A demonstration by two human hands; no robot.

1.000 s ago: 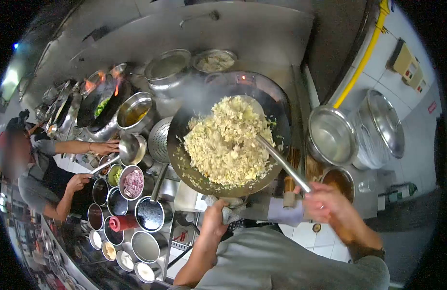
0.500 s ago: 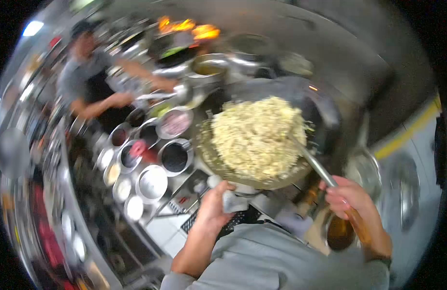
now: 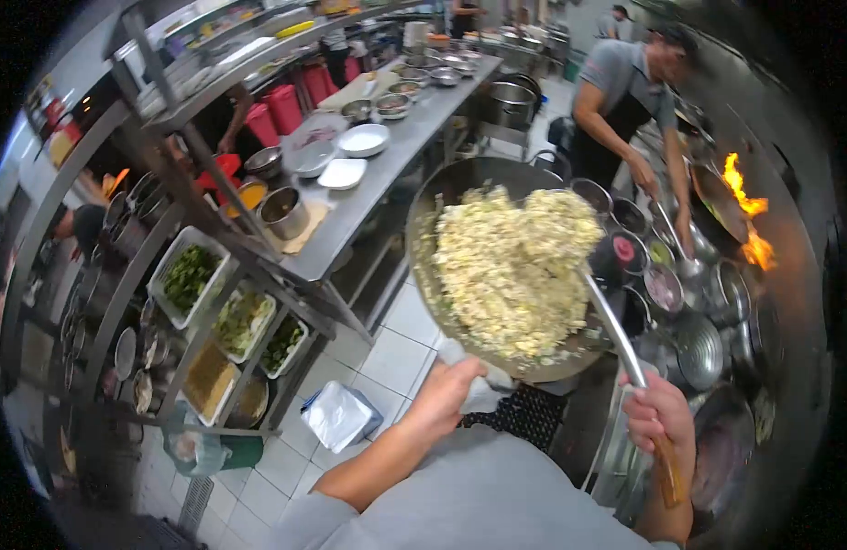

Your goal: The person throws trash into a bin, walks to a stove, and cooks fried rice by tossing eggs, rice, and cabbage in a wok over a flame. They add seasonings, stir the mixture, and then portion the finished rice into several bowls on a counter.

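Observation:
A large dark wok full of fried rice with egg bits is in front of me. My left hand is closed round a pale cloth at the wok's near edge. In my right hand is the wooden-ended handle of a long metal ladle. The ladle's head is hidden at the right part of the rice, where some of it is heaped.
Left stands a rack with trays of greens. Beyond it, a steel counter carries bowls and plates. At the right, a co-worker tends a pan beside flames. Below lies a plastic-covered container.
My view has swung left from the stove wall toward the counter and rack. The wok, held with the cloth, has turned with me away from the stove. Both hands keep their grips.

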